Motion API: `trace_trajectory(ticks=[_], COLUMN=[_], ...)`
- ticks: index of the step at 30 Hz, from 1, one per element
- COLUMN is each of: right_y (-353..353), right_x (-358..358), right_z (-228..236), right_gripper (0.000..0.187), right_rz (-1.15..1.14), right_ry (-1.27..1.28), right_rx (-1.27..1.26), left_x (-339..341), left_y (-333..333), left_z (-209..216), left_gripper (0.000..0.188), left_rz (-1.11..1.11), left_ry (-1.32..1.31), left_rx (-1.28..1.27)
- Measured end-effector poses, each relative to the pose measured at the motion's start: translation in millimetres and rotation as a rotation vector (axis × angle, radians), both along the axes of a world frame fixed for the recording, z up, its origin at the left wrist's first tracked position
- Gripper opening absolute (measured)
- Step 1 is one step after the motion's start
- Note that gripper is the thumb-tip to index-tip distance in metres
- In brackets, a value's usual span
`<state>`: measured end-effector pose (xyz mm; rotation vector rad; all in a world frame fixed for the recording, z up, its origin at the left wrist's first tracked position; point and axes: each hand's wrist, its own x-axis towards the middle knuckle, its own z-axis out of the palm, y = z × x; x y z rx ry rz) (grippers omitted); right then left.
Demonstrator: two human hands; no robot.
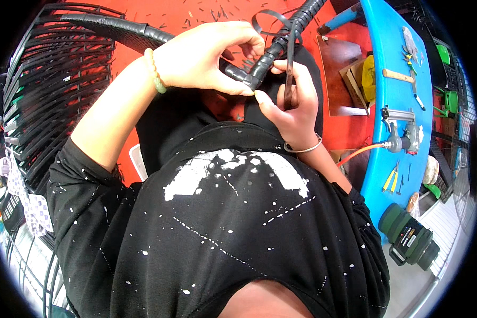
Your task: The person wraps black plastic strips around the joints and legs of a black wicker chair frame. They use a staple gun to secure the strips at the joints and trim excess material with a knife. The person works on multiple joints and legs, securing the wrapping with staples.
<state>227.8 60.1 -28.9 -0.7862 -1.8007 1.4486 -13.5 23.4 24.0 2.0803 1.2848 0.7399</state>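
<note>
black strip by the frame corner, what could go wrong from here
The black strip has a loose curl above the right hand, so it might twist or snag on the wrapped frame.

Both thumbs are close to the frame corner, so a sudden slip could scrape one.

The orange hose runs near the right forearm; a snag might tug the metal tool on the blue table.

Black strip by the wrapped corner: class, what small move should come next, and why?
I'd probably draw the black strip snug against the corner of the wrapped frame. The right hand holds it, yet it loops loosely above, and the left hand has its thumb at that corner, seemingly placed to steady it.
</note>
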Motion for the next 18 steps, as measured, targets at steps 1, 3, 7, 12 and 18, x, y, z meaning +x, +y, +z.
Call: trace_trajectory(ticks=[1,3,7,12,18], right_y=[1.3,2.5,2.1,2.2,1.9], right_x=[-1.5,-2.0,-2.0,-2.1,-1.0], right_z=[-4.5,-9.4,-10.8,-10.5,-11.8], right_gripper=[0.049,0.049,0.050,0.052,0.058], right_rz=[-0.005,-0.005,0.043,0.059,0.014], right_ry=[0.030,0.044,0.038,0.022,-0.017], right_rx=[0.049,0.121,0.147,0.181,0.294], left_x=[-0.2,0.0,1.0,-0.2,-0.5], left_y=[0.0,-1.7,-7.9,-8.2,-3.3], left_z=[0.3,1.9,0.2,-1.7,-2.6], left_gripper=[0.062,0.061,0.059,0.058,0.058], left_rz=[-0.008,-0.006,0.008,-0.006,-0.017], left_ry=[-0.004,-0.012,-0.003,-0.022,-0.036], left_rx=[0.001,-0.020,0.006,0.028,-0.002])
